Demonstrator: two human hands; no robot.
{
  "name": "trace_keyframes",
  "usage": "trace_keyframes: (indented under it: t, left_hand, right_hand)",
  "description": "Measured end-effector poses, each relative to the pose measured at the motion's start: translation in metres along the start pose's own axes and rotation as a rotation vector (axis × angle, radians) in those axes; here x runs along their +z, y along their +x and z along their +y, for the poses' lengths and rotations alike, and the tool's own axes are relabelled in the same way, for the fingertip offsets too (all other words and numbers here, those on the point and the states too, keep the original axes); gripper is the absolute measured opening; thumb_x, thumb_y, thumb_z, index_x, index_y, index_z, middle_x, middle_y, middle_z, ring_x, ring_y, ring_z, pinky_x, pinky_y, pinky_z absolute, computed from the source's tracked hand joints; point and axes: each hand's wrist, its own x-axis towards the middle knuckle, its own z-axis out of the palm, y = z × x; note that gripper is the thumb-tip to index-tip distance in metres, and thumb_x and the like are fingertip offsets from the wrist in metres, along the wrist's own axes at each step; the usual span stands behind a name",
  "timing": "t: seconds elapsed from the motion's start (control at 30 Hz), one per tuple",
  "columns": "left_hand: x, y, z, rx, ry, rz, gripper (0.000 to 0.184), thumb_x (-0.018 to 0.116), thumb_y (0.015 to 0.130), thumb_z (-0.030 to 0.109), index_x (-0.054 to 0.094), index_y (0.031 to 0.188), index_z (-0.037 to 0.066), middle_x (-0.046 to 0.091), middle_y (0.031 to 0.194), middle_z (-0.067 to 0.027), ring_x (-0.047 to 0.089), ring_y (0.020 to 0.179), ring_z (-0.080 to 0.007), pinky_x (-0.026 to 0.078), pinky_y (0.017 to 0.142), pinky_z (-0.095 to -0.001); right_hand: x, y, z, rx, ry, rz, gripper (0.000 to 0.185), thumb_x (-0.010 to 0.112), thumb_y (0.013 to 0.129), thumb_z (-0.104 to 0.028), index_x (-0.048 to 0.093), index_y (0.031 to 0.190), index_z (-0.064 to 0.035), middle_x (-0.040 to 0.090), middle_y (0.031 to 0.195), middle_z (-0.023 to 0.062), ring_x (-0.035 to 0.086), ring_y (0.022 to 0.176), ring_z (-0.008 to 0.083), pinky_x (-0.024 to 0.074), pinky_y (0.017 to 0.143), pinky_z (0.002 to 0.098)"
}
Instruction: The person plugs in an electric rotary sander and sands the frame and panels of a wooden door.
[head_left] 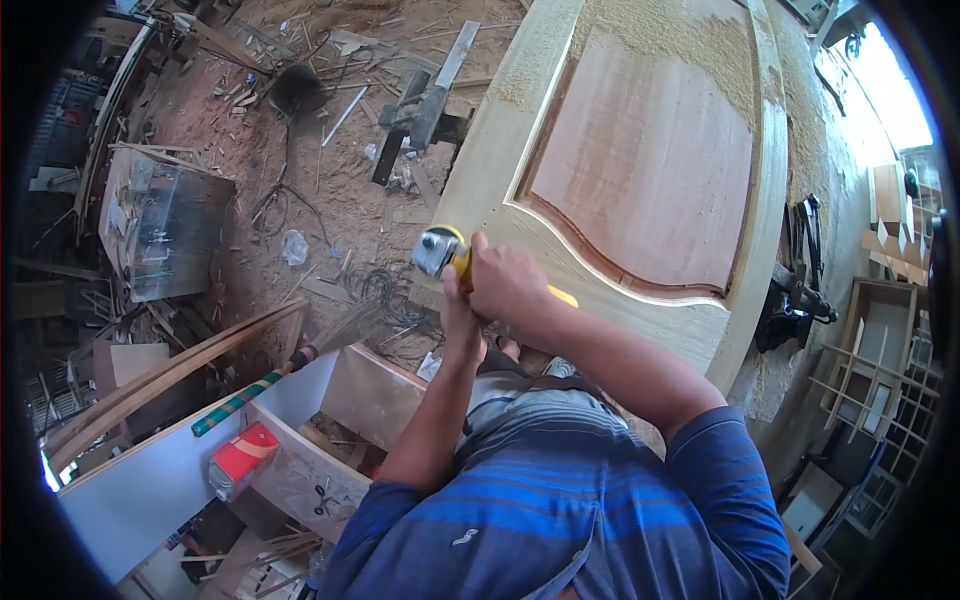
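A yellow angle grinder (463,268) with a silver gear head is held above the near left corner of a pale wooden door (510,110). My right hand (508,283) is closed over the grinder's body, and the yellow rear end sticks out past the wrist. From below, my left hand (460,318) grips it close to the head, its thumb up by the metal. The disc side is mostly hidden. Set into the door is a pinkish panel (650,150) with a curved moulded edge, and sawdust covers its far part.
On the left stands an open white cabinet carcass (150,480) bearing a red can (243,452) and a green-handled brush (240,400). Offcuts and tangled cables (385,300) litter the dusty floor. Black clamp-like hardware (795,295) is right of the door, near wooden lattice frames (880,390).
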Motion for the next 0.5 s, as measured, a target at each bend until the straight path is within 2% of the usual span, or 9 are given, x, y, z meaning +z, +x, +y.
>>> trace_keyframes:
  t: [0.2, 0.3, 0.33, 0.43, 0.47, 0.5]
  left_hand:
    - [0.042, 0.056, 0.028, -0.003, 0.059, -0.118, 0.086, 0.044, 0.104, 0.076, 0.050, 0.152, 0.004, 0.064, 0.139, -0.0138, 0.071, 0.120, -0.0266, 0.066, 0.091, -0.0415]
    - [0.056, 0.082, 0.040, -0.008, 0.127, -0.193, 0.088, 0.039, 0.104, 0.078, 0.051, 0.152, 0.004, 0.065, 0.138, -0.0165, 0.072, 0.118, -0.0289, 0.065, 0.090, -0.0438]
    - [0.061, 0.090, 0.044, 0.008, 0.142, -0.217, 0.089, 0.040, 0.104, 0.077, 0.050, 0.151, 0.002, 0.065, 0.137, -0.0205, 0.073, 0.116, -0.0314, 0.067, 0.089, -0.0465]
    - [0.079, 0.109, 0.057, 0.012, 0.164, -0.277, 0.087, 0.041, 0.104, 0.075, 0.050, 0.151, 0.001, 0.064, 0.139, -0.0214, 0.073, 0.116, -0.0322, 0.067, 0.090, -0.0468]
    - [0.087, 0.117, 0.057, 0.021, 0.096, -0.263, 0.078, 0.044, 0.107, 0.069, 0.055, 0.146, 0.002, 0.069, 0.127, -0.0198, 0.078, 0.101, -0.0278, 0.070, 0.076, -0.0409]
    - [0.091, 0.122, 0.062, 0.015, 0.124, -0.280, 0.078, 0.044, 0.107, 0.069, 0.055, 0.146, 0.002, 0.070, 0.125, -0.0196, 0.078, 0.099, -0.0278, 0.070, 0.075, -0.0406]
  right_hand:
    - [-0.039, 0.039, 0.018, 0.095, -0.004, 0.110, 0.037, 0.065, 0.090, -0.018, 0.052, 0.118, 0.0036, 0.075, 0.099, 0.0282, 0.076, 0.098, 0.0439, 0.0605, 0.085, 0.0513]
    - [-0.052, 0.058, 0.028, 0.136, 0.002, 0.170, 0.038, 0.064, 0.092, -0.020, 0.052, 0.119, 0.0048, 0.075, 0.101, 0.0301, 0.075, 0.100, 0.0462, 0.0602, 0.087, 0.0521]
    - [-0.055, 0.064, 0.031, 0.148, 0.001, 0.196, 0.039, 0.064, 0.092, -0.020, 0.053, 0.119, 0.0050, 0.075, 0.102, 0.0306, 0.075, 0.100, 0.0467, 0.0600, 0.087, 0.0523]
    - [-0.068, 0.079, 0.039, 0.182, 0.026, 0.259, 0.041, 0.063, 0.093, -0.023, 0.054, 0.120, 0.0063, 0.074, 0.105, 0.0331, 0.074, 0.103, 0.0491, 0.0591, 0.091, 0.0536]
    - [-0.071, 0.084, 0.042, 0.186, 0.041, 0.285, 0.041, 0.063, 0.093, -0.023, 0.054, 0.119, 0.0065, 0.074, 0.105, 0.0334, 0.074, 0.103, 0.0494, 0.0590, 0.091, 0.0536]
    - [-0.075, 0.088, 0.044, 0.190, 0.054, 0.310, 0.041, 0.063, 0.093, -0.023, 0.055, 0.119, 0.0067, 0.074, 0.106, 0.0338, 0.073, 0.104, 0.0497, 0.0589, 0.092, 0.0536]
